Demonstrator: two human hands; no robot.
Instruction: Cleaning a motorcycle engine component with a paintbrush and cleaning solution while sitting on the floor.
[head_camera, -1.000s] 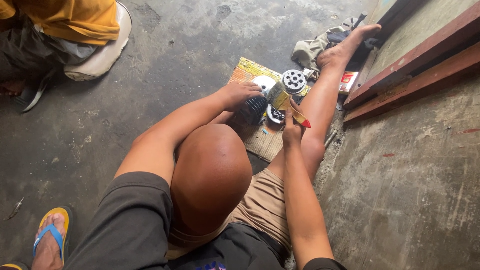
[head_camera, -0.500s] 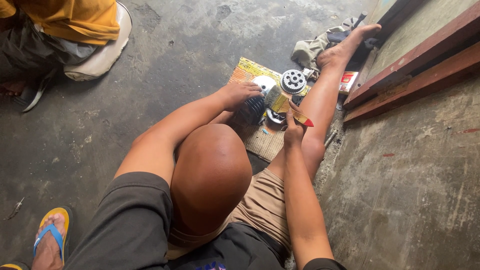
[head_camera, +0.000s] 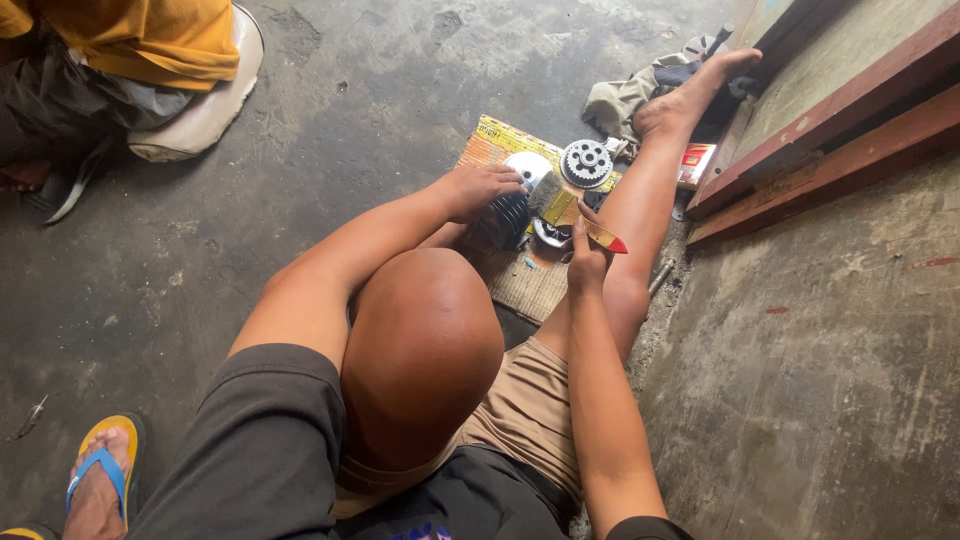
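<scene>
Fingers of my left hand (head_camera: 478, 188) clamp over the black finned metal cylinder (head_camera: 503, 222) on the worn cardboard sheet (head_camera: 520, 285); my knee hides its base. My right hand (head_camera: 585, 262) pinches a red-tipped wooden paintbrush (head_camera: 597, 232); the bristles are unclear.

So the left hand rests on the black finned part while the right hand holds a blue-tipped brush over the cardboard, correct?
Not quite. In the head view the brush in the right hand has a red tip, not blue. The left hand does rest on the black finned part, over the cardboard.
</scene>
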